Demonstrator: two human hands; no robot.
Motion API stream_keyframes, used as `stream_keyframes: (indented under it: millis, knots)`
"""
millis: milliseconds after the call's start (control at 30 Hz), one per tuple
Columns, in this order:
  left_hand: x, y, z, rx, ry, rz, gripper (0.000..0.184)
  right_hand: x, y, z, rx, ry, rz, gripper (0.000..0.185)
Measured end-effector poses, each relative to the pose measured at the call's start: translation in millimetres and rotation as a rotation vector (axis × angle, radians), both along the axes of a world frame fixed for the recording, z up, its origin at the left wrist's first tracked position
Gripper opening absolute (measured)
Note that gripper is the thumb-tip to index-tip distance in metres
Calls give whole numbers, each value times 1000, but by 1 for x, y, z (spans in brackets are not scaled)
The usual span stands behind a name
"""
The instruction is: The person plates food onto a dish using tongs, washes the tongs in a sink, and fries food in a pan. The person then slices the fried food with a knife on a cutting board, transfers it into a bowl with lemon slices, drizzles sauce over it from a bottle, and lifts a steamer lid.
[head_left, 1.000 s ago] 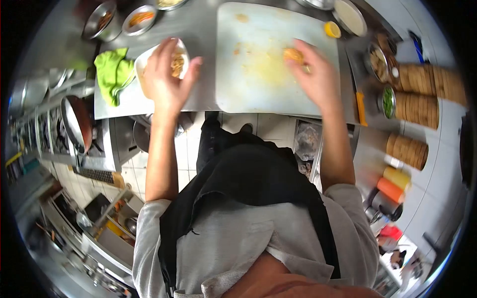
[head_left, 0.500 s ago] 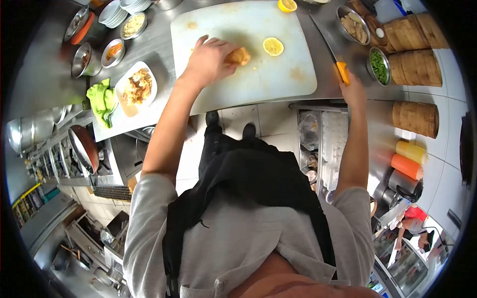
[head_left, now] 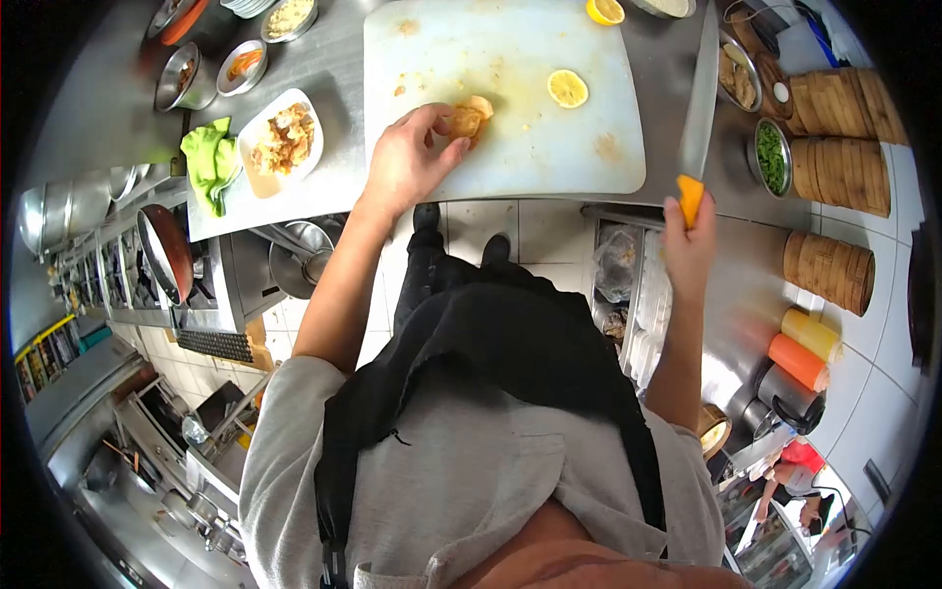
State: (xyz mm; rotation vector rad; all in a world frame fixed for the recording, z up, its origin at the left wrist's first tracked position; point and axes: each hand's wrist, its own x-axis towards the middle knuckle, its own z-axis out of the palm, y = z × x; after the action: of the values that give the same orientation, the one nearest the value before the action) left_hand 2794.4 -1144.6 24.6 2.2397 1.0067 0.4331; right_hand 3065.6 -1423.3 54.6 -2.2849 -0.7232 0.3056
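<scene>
My left hand (head_left: pixel 417 160) is over the near left part of the white cutting board (head_left: pixel 535 157). Its thumb and fingers are closed around a golden-brown piece of fried food (head_left: pixel 473 116). My right hand (head_left: pixel 690 250), off the board's right side, grips a knife by its yellow-orange handle (head_left: pixel 691 199). The long blade (head_left: pixel 701 103) points away from me, over the steel counter. A lemon half (head_left: pixel 567 88) lies cut face up on the board, and another lemon piece (head_left: pixel 605 11) sits at its far edge. Crumbs and brown stains mark the board.
Left of the board are a white dish of browned food (head_left: pixel 285 142), a green cloth (head_left: pixel 208 162) and small metal bowls (head_left: pixel 241 69). To the right stand a bowl of chopped greens (head_left: pixel 772 157), bamboo steamers (head_left: pixel 839 175) and squeeze bottles (head_left: pixel 800 361). A person (head_left: pixel 797 481) is in the background.
My left hand has drawn the fried piece slightly nearer me on the board. My right hand has brought the knife closer to me and turned its blade from slanting left to nearly straight ahead.
</scene>
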Motion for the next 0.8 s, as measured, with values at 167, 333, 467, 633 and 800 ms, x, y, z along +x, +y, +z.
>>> stream_keyframes:
  millis: [167, 333, 467, 633, 800]
  knots:
    - [4, 5, -16, -78, -54, 16, 43, -77, 71, 35, 62, 90, 363, 63]
    - [8, 11, -21, 264, -162, -107, 40, -102, 109, 13, -28, -58, 633, 61]
    - [7, 13, -17, 284, -139, -130, 40, -108, 121, 6, -145, -71, 681, 56]
    - [9, 14, -18, 286, -104, -128, 37, -108, 96, 12, -199, -84, 702, 55]
    - [10, 20, -21, 306, -131, -136, 34, -120, 68, 30, -378, -39, 658, 54]
